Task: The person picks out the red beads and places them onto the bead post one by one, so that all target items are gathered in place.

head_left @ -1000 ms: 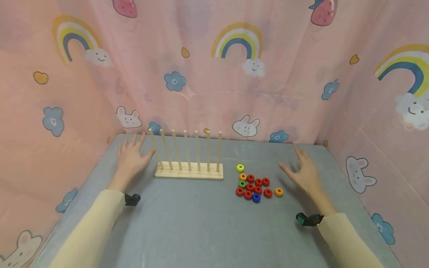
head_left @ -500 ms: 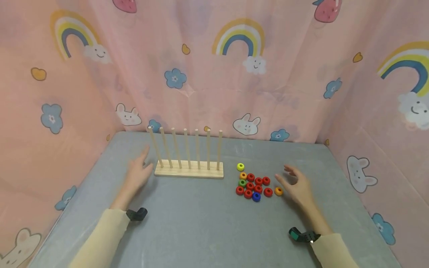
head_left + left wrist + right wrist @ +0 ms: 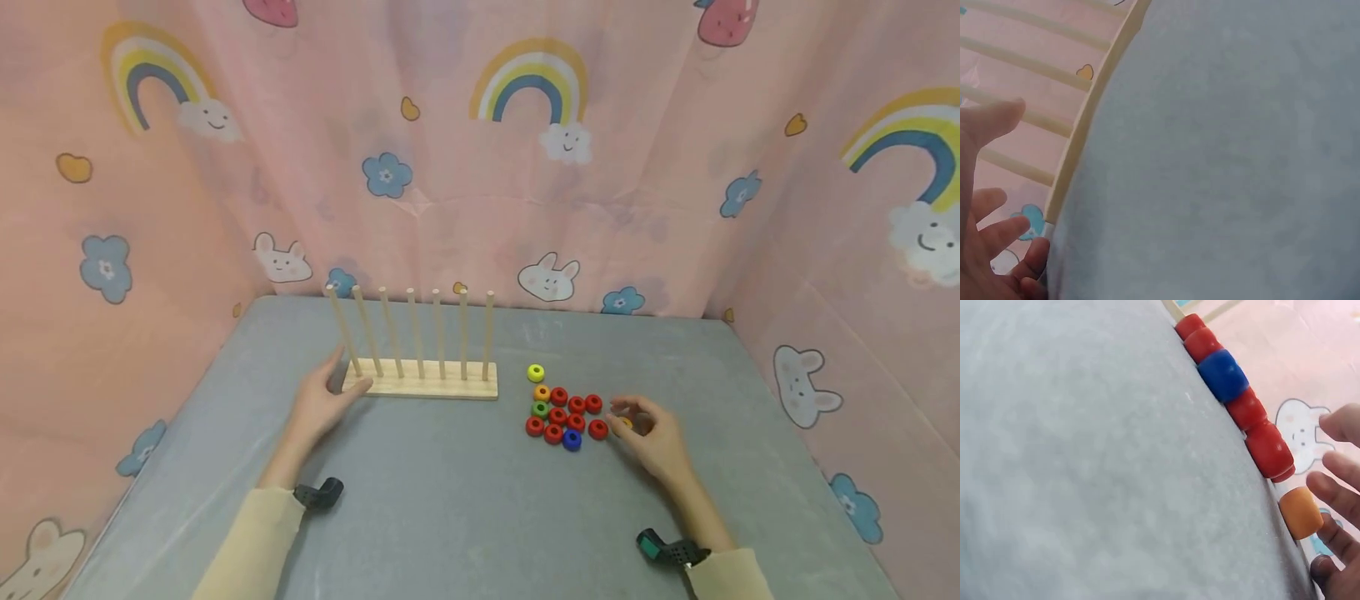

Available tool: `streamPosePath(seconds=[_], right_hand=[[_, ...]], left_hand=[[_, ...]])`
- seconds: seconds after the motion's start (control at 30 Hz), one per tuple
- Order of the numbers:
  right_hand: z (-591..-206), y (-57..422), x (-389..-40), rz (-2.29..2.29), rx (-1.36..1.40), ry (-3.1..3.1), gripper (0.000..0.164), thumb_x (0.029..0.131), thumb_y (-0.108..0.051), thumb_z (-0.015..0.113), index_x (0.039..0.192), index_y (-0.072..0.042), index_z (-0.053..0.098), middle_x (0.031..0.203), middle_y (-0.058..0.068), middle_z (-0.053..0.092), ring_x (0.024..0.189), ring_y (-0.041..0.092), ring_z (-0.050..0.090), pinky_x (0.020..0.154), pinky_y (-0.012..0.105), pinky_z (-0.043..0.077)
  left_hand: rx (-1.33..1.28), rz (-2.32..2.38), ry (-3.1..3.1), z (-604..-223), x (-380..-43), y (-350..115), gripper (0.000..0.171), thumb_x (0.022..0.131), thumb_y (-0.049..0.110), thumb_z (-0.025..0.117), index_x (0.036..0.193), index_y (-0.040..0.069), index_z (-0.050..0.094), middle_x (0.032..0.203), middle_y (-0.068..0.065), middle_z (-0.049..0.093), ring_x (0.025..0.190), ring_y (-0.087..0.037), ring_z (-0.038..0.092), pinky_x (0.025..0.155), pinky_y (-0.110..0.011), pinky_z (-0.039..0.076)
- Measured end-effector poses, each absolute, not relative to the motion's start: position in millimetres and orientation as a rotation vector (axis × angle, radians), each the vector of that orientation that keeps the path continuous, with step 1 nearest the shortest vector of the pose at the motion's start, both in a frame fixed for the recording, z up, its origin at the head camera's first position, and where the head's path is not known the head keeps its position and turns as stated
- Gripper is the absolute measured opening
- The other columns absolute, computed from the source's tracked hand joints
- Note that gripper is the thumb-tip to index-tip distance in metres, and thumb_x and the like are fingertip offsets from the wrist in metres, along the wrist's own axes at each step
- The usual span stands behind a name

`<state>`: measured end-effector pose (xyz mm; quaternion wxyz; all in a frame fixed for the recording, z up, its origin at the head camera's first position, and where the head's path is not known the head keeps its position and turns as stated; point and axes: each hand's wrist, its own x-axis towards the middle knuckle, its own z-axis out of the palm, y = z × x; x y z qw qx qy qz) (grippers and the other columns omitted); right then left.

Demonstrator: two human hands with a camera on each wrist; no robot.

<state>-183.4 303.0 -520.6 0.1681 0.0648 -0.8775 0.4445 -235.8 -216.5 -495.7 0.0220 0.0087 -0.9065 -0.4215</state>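
A wooden rack [image 3: 420,387] with several upright pegs stands on the grey table; every peg is bare. My left hand [image 3: 317,407] is at its left end, thumb in front of the base and fingers behind, spread apart; contact cannot be told. To the right of the rack lie several ring beads, mostly red [image 3: 557,415], with one blue bead [image 3: 572,440], one green bead [image 3: 540,409] and one yellow bead [image 3: 536,373]. My right hand [image 3: 663,442] reaches around the rightmost orange bead [image 3: 1300,513], thumb and fingers apart, partly hiding it in the head view.
Another orange bead [image 3: 542,392] lies at the left of the bead group. A pink patterned curtain [image 3: 450,192] encloses the back and sides of the table [image 3: 450,500]. Each wrist wears a dark camera mount [image 3: 318,494].
My left hand has come down and right to the rack's left end. My right hand has lowered and moved left to the orange bead, its fingers curling in. Rack and beads stay put.
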Motion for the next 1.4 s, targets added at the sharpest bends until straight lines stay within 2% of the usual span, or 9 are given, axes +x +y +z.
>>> streamPosePath(seconds=[0.1, 0.2, 0.4, 0.5, 0.6, 0.77, 0.9, 1.07, 1.4], right_hand=[[-523.7, 303.2, -181.7, 1.319, 0.249, -2.440, 0.020, 0.093, -0.005, 0.082, 0.112, -0.004, 0.078, 0.102, 0.015, 0.076, 0.062, 0.007, 0.051, 0.053, 0.025, 0.040], [-524.9, 303.9, -180.2, 1.345, 0.273, -2.415, 0.021, 0.092, -0.001, 0.081, 0.112, -0.002, 0.077, 0.103, 0.018, 0.075, 0.063, 0.008, 0.049, 0.055, 0.024, 0.039], [-527.3, 305.9, -178.7, 1.283, 0.274, -2.524, 0.022, 0.093, -0.009, 0.083, 0.114, -0.005, 0.077, 0.109, 0.013, 0.075, 0.097, 0.002, 0.058, 0.083, 0.013, 0.043], [-528.2, 307.7, -179.8, 1.265, 0.288, -2.559, 0.024, 0.092, -0.011, 0.084, 0.115, -0.006, 0.078, 0.111, 0.011, 0.075, 0.101, 0.003, 0.057, 0.089, 0.012, 0.041], [-528.9, 309.2, -180.4, 1.228, 0.304, -2.598, 0.026, 0.090, -0.014, 0.087, 0.115, -0.010, 0.079, 0.113, 0.008, 0.075, 0.103, 0.004, 0.055, 0.091, 0.015, 0.042], [-529.1, 309.1, -180.4, 1.140, 0.317, -2.670, 0.029, 0.087, -0.022, 0.091, 0.114, -0.018, 0.079, 0.113, 0.002, 0.074, 0.106, 0.009, 0.053, 0.092, 0.031, 0.043], [-529.5, 307.5, -181.7, 1.092, 0.322, -2.678, 0.031, 0.085, -0.021, 0.092, 0.112, -0.016, 0.080, 0.112, 0.003, 0.075, 0.105, 0.014, 0.054, 0.090, 0.039, 0.045], [-532.1, 305.9, -183.7, 1.036, 0.341, -2.657, 0.031, 0.084, -0.020, 0.093, 0.111, -0.014, 0.080, 0.108, 0.004, 0.075, 0.102, 0.015, 0.055, 0.088, 0.042, 0.047], [-535.9, 305.8, -179.7, 1.072, 0.350, -2.626, 0.028, 0.083, -0.018, 0.093, 0.109, -0.018, 0.082, 0.106, -0.001, 0.075, 0.098, 0.007, 0.054, 0.086, 0.033, 0.044]], left_hand=[[0.059, -1.316, -2.800, -503.6, -234.5, -217.6, 0.094, 0.099, 0.049, 0.074, 0.170, 0.011, 0.025, 0.172, -0.024, 0.027, 0.156, -0.047, 0.030, 0.121, -0.059, 0.035], [0.083, -1.323, -2.789, -509.9, -234.3, -216.8, 0.096, 0.097, 0.049, 0.076, 0.170, 0.010, 0.025, 0.172, -0.024, 0.028, 0.155, -0.048, 0.032, 0.120, -0.059, 0.037], [0.099, -1.264, -2.808, -517.0, -234.2, -215.6, 0.101, 0.093, 0.051, 0.079, 0.169, 0.008, 0.027, 0.169, -0.025, 0.034, 0.153, -0.049, 0.033, 0.120, -0.062, 0.035], [0.096, -1.224, -2.837, -519.0, -234.1, -215.3, 0.102, 0.092, 0.053, 0.079, 0.168, 0.007, 0.028, 0.169, -0.023, 0.036, 0.149, -0.050, 0.034, 0.119, -0.064, 0.033], [0.091, -1.198, -2.862, -520.5, -234.4, -215.4, 0.103, 0.092, 0.053, 0.079, 0.168, 0.006, 0.028, 0.169, -0.022, 0.036, 0.148, -0.049, 0.035, 0.118, -0.064, 0.033], [0.108, -1.159, -2.898, -519.7, -237.3, -213.3, 0.104, 0.092, 0.055, 0.078, 0.168, 0.005, 0.027, 0.168, -0.024, 0.037, 0.139, -0.048, 0.040, 0.113, -0.063, 0.037], [0.129, -1.143, -2.882, -518.0, -239.6, -210.2, 0.101, 0.092, 0.054, 0.078, 0.166, 0.003, 0.032, 0.164, -0.026, 0.042, 0.133, -0.049, 0.044, 0.110, -0.063, 0.038], [0.117, -1.137, -2.841, -519.9, -238.8, -208.5, 0.091, 0.094, 0.047, 0.079, 0.163, 0.001, 0.039, 0.163, -0.024, 0.045, 0.134, -0.047, 0.044, 0.111, -0.061, 0.036], [0.017, -1.001, -2.858, -525.9, -237.7, -208.6, 0.083, 0.099, 0.040, 0.075, 0.162, -0.001, 0.039, 0.163, -0.024, 0.044, 0.139, -0.048, 0.045, 0.110, -0.058, 0.036]])
